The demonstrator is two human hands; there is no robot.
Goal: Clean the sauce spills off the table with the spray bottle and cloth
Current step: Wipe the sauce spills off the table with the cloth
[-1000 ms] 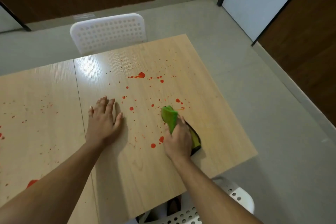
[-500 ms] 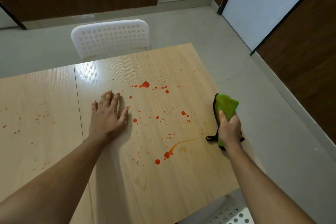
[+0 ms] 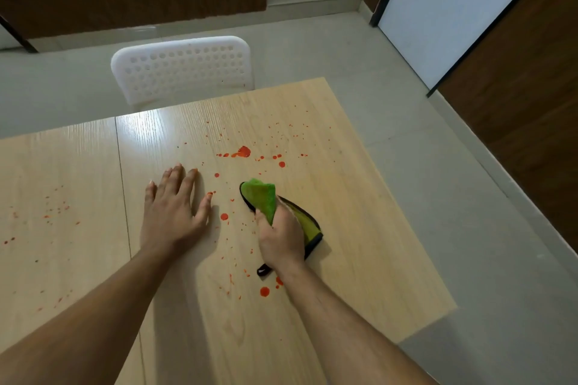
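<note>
The right hand [image 3: 281,236] has its fingers curled round a bunched green cloth [image 3: 261,197] and presses it down on the wooden table [image 3: 359,244], a little right of the tabletop's middle. The cloth's long axis runs from about ten o'clock, where the green fold pokes out past the fingers, to four o'clock, where its dark-edged tail trails under the wrist. The left hand [image 3: 173,209] lies flat and spread on the wood at nine o'clock from the cloth, holding nothing, apparently just bracing.

What matters for the next stroke is where the red sauce spots lie from the cloth. The biggest blot [image 3: 243,151] sits at about eleven o'clock from it, with a scatter of small drops around. A round drop [image 3: 224,216] lies at nine o'clock, between the two hands, and another [image 3: 264,291] at six o'clock beside the right forearm. The right hand is nearer to all of these, so I'd guess a push away toward the big blot comes easiest. Fainter specks on the left panel [image 3: 56,206] lie well apart. No spray bottle is in view. A white chair [image 3: 184,69] stands at the far edge.
</note>
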